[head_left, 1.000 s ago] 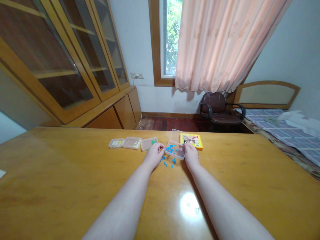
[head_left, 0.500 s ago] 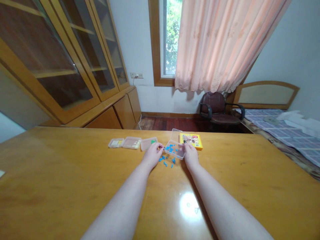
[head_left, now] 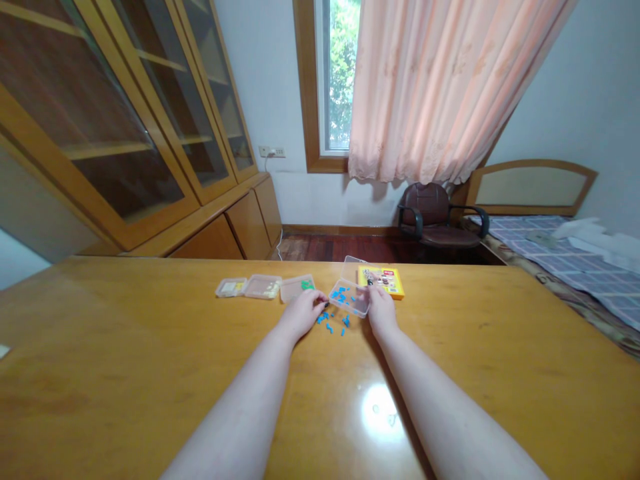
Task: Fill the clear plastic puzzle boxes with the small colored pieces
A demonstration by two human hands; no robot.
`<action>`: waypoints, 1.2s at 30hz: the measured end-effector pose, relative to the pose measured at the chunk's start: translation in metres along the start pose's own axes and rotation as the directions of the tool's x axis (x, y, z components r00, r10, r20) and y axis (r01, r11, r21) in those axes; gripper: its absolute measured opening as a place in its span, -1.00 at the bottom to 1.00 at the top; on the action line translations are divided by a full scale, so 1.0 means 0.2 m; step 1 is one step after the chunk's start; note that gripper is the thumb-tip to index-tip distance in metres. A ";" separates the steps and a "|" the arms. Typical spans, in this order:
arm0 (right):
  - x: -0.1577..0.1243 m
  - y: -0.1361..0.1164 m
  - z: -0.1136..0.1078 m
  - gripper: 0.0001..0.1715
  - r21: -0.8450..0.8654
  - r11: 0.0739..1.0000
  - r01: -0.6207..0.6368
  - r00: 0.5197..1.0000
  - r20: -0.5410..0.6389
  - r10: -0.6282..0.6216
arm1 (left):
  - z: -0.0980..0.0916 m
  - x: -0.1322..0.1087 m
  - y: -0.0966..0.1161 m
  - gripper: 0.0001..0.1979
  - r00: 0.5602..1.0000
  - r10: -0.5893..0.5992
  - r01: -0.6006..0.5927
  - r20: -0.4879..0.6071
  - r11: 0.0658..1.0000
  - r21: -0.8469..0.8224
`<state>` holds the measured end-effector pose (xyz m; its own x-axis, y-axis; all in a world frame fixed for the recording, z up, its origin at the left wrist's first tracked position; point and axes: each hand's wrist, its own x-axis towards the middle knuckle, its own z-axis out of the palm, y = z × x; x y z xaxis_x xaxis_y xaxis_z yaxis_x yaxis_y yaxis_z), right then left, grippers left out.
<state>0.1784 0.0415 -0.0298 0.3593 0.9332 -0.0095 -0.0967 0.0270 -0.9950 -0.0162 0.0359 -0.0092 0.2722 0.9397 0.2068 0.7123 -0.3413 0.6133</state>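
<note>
My right hand (head_left: 382, 308) grips the right side of a clear plastic box (head_left: 357, 309). The box is tilted, and several small blue pieces (head_left: 342, 294) lie inside it. At the box's left edge is my left hand (head_left: 306, 311), fingers pinched together. A small dark spot shows at its fingertips; whether it is a held thing or a nail I cannot make out. Loose blue pieces (head_left: 329, 328) are scattered on the table just below the box and beside my left hand.
Left of my hands sit open clear boxes: one with green pieces (head_left: 307, 285), one with pale pieces (head_left: 273, 289), and a smaller box (head_left: 231, 287). A yellow printed box (head_left: 394, 283) lies behind my right hand, near the far edge of the wooden table (head_left: 150, 373).
My left hand has drawn slightly down and away from the box's left edge, toward the loose blue pieces. My right hand still holds the box in nearly the same place.
</note>
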 end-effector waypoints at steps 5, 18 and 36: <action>-0.01 -0.02 0.01 -0.65 0.043 0.998 -0.038 0.999 -0.013 0.039 | 0.01 -0.01 0.03 -0.83 0.995 0.073 -0.074 0.067 0.997 0.014; -0.02 -0.04 0.00 -0.67 0.072 0.995 -0.064 0.998 -0.017 0.065 | 0.05 0.00 0.04 -0.93 0.993 0.081 -0.087 0.081 0.993 0.078; 0.00 -0.02 0.00 -0.71 0.137 0.989 -0.049 0.998 -0.042 0.055 | -0.02 -0.02 0.10 -0.82 0.948 0.099 -0.129 -0.303 0.988 -0.080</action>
<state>0.1787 0.0417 -0.0264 0.3924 0.9173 -0.0684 -0.2400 0.0303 -0.9703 -0.0043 0.0260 0.0056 0.1325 0.8628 0.4879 0.6175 -0.4569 0.6403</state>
